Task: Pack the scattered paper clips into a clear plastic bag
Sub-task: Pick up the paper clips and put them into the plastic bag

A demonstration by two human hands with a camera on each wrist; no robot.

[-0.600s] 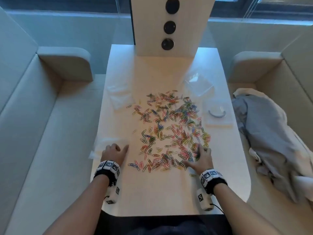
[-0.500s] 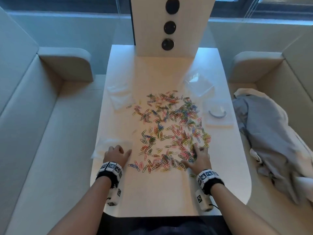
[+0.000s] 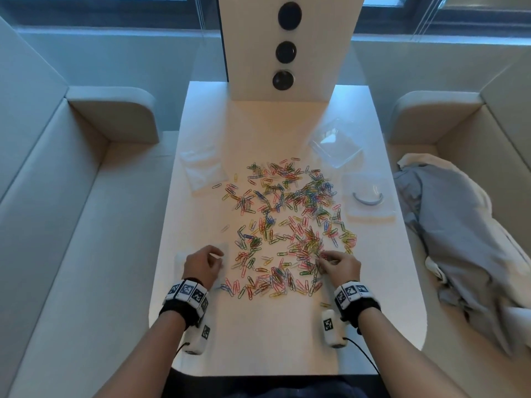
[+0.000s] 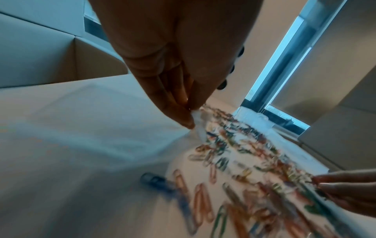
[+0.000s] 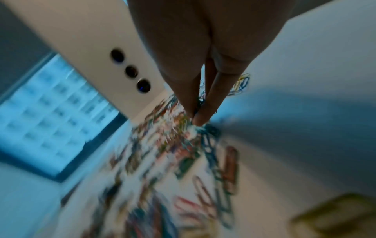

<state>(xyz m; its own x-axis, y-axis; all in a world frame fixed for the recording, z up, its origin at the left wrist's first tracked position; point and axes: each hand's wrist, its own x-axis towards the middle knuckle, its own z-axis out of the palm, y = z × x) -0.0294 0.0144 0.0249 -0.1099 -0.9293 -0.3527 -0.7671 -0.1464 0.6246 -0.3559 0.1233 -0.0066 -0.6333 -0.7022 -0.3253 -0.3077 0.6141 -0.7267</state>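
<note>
Several coloured paper clips (image 3: 290, 222) lie scattered over the middle of the white table (image 3: 258, 340). At the near left, my left hand (image 3: 205, 264) pinches the edge of a small clear plastic bag (image 4: 198, 124) that lies flat on the table (image 4: 71, 161). My right hand (image 3: 337, 265) is at the near right rim of the pile, its fingertips (image 5: 198, 116) drawn together on a few clips (image 5: 201, 101). The right wrist view is blurred. More clear bags (image 3: 202, 168) lie at the far left of the pile.
A clear plastic box (image 3: 336, 145) and its lid (image 3: 369, 198) sit at the table's far right. A white upright panel (image 3: 284, 47) with three dark round holes stands at the back. Grey and white cloth (image 3: 465, 239) lies on the right bench.
My right hand's fingers, spread flat on the clips before, have drawn together into a pinch. My left hand has curled its fingers and pinched the bag's edge.
</note>
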